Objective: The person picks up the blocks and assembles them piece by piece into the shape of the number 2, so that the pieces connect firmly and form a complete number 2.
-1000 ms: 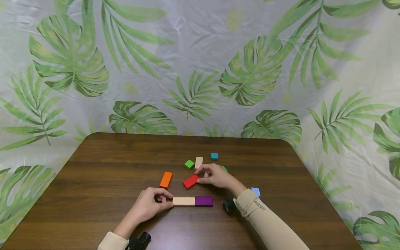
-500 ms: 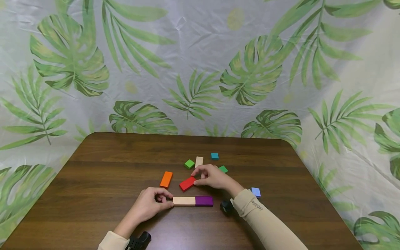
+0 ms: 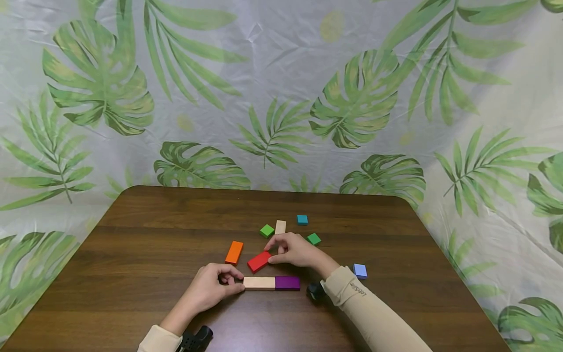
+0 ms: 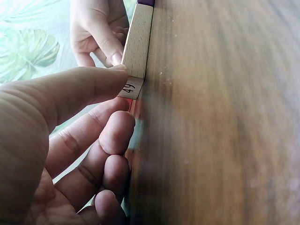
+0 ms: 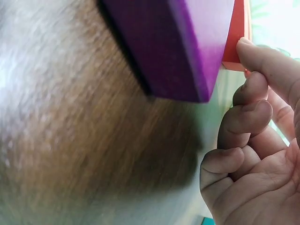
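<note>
The red block (image 3: 258, 262) is lying at a slant over the middle of the table (image 3: 132, 264), its left end pointing nearer the person, just beyond a row of two blocks and apart from it; whether its underside is touching the tabletop cannot be told. The right hand (image 3: 293, 250) is pinching its right end between thumb and forefinger. That hand is reaching in from the right with the palm turned toward the person, and in the right wrist view its other fingers are curling in toward the palm.

In the row, the pale wooden block (image 3: 259, 283) is meeting the purple block (image 3: 288, 283) end to end. The left hand (image 3: 208, 288) is gripping the pale block's left end between thumb and forefinger, thumb on the near side, the remaining fingers bending inward. In the left wrist view that end is showing printed black digits.

The orange block (image 3: 234, 253) is lying left of the red one. Beyond the right hand, a light green block (image 3: 266, 231), a second pale block (image 3: 280, 227), a teal block (image 3: 302, 220) and a darker green block (image 3: 314, 239) are sitting scattered. A light blue block (image 3: 359, 271) is resting beyond the right sleeve (image 3: 374, 313). A leaf-patterned cloth (image 3: 281, 73) is hanging behind.
</note>
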`<state>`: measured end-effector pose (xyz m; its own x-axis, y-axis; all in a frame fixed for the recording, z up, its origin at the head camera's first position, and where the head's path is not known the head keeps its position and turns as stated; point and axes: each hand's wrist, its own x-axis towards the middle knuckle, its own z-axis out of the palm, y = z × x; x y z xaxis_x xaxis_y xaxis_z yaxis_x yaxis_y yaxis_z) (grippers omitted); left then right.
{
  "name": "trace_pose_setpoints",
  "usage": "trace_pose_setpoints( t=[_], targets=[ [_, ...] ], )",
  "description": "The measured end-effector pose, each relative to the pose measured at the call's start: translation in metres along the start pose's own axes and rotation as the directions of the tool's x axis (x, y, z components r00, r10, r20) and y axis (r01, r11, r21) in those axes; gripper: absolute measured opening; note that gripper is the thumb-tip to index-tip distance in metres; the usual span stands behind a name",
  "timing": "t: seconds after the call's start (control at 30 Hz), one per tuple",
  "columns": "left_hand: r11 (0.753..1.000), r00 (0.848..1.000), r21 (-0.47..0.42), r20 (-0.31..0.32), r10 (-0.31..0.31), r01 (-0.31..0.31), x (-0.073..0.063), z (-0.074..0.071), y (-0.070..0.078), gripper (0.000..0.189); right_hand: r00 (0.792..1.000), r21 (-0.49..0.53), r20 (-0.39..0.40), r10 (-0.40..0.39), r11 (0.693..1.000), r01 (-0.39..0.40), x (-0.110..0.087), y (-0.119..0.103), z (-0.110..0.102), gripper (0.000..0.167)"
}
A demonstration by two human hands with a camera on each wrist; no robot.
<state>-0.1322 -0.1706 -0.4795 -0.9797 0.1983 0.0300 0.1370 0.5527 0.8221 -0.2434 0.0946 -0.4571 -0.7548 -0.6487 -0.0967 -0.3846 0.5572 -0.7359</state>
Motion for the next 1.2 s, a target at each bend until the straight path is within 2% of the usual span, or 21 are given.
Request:
trace_pose_setpoints(
  t=[0.67, 1.2],
  targets=[
    [1.000, 1.000, 0.002, 0.004, 0.005, -0.005, 0.001, 0.000, -0.001, 0.014, 0.999, -0.045, 0.026, -0.030, 0.998, 0.031, 0.006, -0.010, 0.008, 0.022],
    [1.000, 1.000, -0.002, 0.003, -0.008, 0.008, 0.000, 0.000, -0.001, 0.015, 0.998, -0.014, 0.032, -0.051, 0.999, 0.051, 0.005, -0.015, 0.012, 0.021]
  ],
)
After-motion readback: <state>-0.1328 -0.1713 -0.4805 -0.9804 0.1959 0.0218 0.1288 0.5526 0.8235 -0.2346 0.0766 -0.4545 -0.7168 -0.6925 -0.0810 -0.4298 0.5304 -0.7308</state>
